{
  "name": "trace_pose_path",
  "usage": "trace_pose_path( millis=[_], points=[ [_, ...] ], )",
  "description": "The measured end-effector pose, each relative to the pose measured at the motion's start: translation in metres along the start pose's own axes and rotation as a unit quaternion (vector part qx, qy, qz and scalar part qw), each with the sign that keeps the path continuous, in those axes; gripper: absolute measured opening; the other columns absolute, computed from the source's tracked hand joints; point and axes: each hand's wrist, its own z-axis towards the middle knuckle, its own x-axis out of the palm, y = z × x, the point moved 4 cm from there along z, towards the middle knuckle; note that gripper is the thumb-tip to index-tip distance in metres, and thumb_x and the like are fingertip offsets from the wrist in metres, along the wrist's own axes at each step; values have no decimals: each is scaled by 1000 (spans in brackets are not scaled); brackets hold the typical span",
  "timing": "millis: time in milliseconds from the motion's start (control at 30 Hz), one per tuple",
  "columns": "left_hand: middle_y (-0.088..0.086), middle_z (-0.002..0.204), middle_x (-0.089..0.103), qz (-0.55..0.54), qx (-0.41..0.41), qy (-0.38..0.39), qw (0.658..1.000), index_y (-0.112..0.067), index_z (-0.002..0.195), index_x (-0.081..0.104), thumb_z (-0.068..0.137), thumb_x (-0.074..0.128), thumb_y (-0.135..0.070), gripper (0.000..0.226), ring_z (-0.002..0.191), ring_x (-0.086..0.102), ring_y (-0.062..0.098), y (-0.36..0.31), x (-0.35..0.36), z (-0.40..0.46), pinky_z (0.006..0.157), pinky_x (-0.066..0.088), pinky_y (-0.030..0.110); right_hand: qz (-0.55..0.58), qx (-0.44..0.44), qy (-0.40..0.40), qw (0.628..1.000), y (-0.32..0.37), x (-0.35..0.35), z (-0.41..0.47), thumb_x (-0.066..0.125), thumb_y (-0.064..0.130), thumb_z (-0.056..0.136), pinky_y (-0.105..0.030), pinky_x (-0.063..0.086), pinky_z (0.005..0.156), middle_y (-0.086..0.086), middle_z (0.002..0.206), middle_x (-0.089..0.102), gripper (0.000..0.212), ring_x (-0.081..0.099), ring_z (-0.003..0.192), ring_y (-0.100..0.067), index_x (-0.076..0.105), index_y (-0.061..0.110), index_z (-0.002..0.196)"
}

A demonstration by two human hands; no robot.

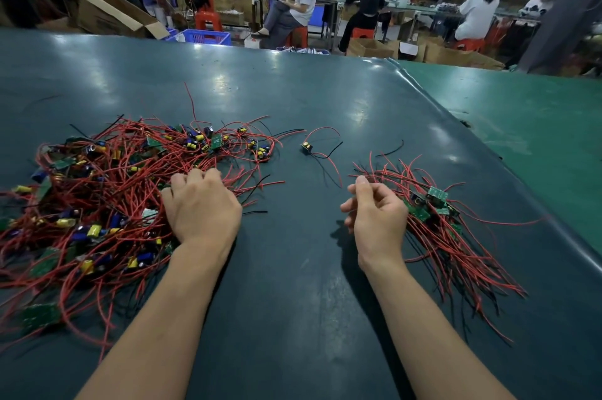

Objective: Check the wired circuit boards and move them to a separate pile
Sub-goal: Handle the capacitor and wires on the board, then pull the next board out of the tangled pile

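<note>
A worker's two bare hands sit between two heaps of wired boards on a dark green worktop [293, 99]. The left hand [200, 207], at centre frame, rests knuckles-up on the right edge of the big pile [107, 191] that fills the left of the frame; its fingers [195, 176] curl down into the red wires — whether they already pinch a board underneath cannot be told. The right hand [374, 213], lower centre-right, hovers just left of the small pile [436, 217], fingers loosely curled with thumb and forefinger close together, apparently holding nothing, though a thin wire there would be hard to see.

The coming move likely turns on the big pile lying directly under and to the left of the left hand, which is by far the nearer; a picked board would then travel rightward across the bare strip of worktop to the small pile. One stray board [306, 148] lies alone above the gap, nearer the upper centre, roughly between the hands and well apart from both.

The boards are small green rectangles carrying yellow and blue components, each trailing long red and black leads. In the big pile the leads tangle in all directions; in the small pile they run mostly parallel, slanting from upper left to lower right — so pulling one free from the tangle may drag neighbours along.
</note>
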Motion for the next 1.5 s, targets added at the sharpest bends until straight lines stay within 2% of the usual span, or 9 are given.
trace_pose_path(
  millis=[200,433,667,833,933,1100,1200,1333,1500],
  points=[
    [8,100,72,-151,8,-142,978,-16,106,73,89,61,-15,21,97,53,34,5,-23,-2,87,32,41,-12,-10,16,1000,2,2,-1,59,24,98,-17,37,39,-1,50,62,27,47,38,-8,64,11,74],
    [6,98,72,-244,203,-343,884,-10,107,72,92,62,-2,20,88,66,25,-18,-51,-22,76,44,37,-60,-64,144,986,8,17,-11,63,15,94,-20,40,45,-1,59,65,15,52,45,-8,64,20,81],
    [4,104,69,-98,120,10,988,-20,116,66,87,66,-43,38,101,58,31,-21,-11,-10,87,37,42,-125,-81,175,973,6,22,-16,65,16,93,-24,44,45,1,62,67,16,51,44,-9,68,23,79],
    [1,93,64,-95,211,-42,972,-20,89,70,80,71,-33,16,95,53,30,-23,-23,-12,79,37,41,-120,-71,171,975,5,20,-13,65,18,92,-26,41,42,-2,63,69,16,51,44,-19,68,22,77],
    [-3,106,63,22,174,97,980,-29,101,66,85,55,-49,28,104,54,24,-18,-8,-14,88,37,39,-136,-72,174,973,5,21,-14,65,20,92,-24,41,42,-2,65,69,18,54,45,-18,68,24,75],
    [-2,110,66,48,151,112,981,-27,109,66,92,50,-27,23,107,58,24,-18,-6,-15,89,37,39,-142,-71,180,971,4,21,-13,65,21,91,-24,42,46,-2,65,69,18,56,48,-17,68,23,74],
    [6,107,68,-31,114,35,992,-22,108,71,94,56,-22,21,103,55,31,-15,-15,-14,86,39,41,-147,-70,184,969,4,22,-14,65,20,91,-26,43,51,-2,64,69,18,57,48,-16,68,23,73],
    [5,96,68,-161,104,-255,948,-17,99,73,95,61,-14,14,92,53,33,-18,-49,-22,78,31,41,-120,-65,200,970,7,23,-16,65,14,92,-23,41,44,-2,62,66,17,52,42,-15,67,22,78],
    [10,98,67,-295,373,-274,836,-10,101,71,92,62,-4,14,88,59,29,-54,-56,-52,77,41,43,-101,-75,382,915,8,38,-39,69,0,86,-25,52,47,1,79,64,33,59,65,-8,63,26,105]
  ],
)
